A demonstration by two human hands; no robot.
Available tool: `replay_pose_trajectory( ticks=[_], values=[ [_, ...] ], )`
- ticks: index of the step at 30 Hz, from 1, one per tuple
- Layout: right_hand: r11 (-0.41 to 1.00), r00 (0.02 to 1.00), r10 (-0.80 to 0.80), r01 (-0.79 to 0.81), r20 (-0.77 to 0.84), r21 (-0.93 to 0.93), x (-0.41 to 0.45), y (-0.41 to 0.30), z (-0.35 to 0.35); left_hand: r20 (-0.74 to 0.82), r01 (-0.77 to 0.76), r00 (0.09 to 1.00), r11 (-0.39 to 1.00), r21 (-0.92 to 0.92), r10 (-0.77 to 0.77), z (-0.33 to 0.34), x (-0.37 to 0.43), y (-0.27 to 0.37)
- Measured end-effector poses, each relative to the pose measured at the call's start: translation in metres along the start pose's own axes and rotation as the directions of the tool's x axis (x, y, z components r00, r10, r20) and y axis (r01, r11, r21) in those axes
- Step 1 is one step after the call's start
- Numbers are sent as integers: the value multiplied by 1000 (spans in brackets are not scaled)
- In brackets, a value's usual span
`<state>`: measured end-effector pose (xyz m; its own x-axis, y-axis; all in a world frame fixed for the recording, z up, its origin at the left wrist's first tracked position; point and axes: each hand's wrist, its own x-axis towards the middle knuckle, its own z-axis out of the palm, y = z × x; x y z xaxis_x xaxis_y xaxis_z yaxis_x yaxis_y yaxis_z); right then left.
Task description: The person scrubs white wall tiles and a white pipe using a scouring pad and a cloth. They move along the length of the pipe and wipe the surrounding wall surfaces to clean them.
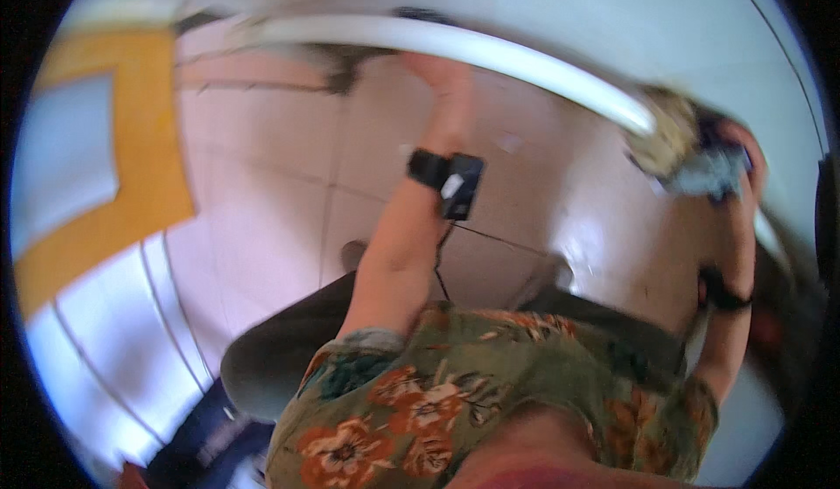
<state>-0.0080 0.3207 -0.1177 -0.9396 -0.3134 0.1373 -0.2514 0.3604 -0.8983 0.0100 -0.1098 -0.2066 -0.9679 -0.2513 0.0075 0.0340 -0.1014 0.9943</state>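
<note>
A long white bar [472,49], perhaps a tube or a rounded edge, curves across the upper part of the view. My left hand [443,72] reaches up to its lower side; the bar hides the fingers, so their grip does not show. Far to the right, my right hand [748,148] curls around a crumpled blue-grey thing [705,173], possibly cloth or plastic. Touching or just beside that bundle is a tan, rough-looking object [666,128] at the bar's right end. Blur hides what it is made of.
Glossy tiled floor [275,141] spreads below the bar. An orange-yellow frame [154,135] with a pale panel stands at the left. A black device [464,187] is strapped to my left wrist, and a cable hangs from it. Dark fabric [210,436] lies at lower left.
</note>
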Motion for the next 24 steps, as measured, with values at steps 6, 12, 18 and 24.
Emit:
replay_pose_trajectory(
  ticks=[6, 12, 18, 24],
  values=[
    [999, 996, 36, -36, -87, 8, -21, -34, -11, 100, -533, 843, 794, 292, 529, 170, -42, -33],
    [997, 990, 76, -75, -115, 12, -26, -41, -12, -222, -330, 908, 934, 140, 354, 105, -18, -8],
    [1000, 997, 16, -16, -78, 1, -19, -39, -4, -225, -523, 771, 794, 310, 595, 134, -26, -12],
    [999, 994, 39, -39, -102, -3, -24, -42, -7, -343, -199, 910, 971, 134, 234, 97, -3, 12]
  ],
)
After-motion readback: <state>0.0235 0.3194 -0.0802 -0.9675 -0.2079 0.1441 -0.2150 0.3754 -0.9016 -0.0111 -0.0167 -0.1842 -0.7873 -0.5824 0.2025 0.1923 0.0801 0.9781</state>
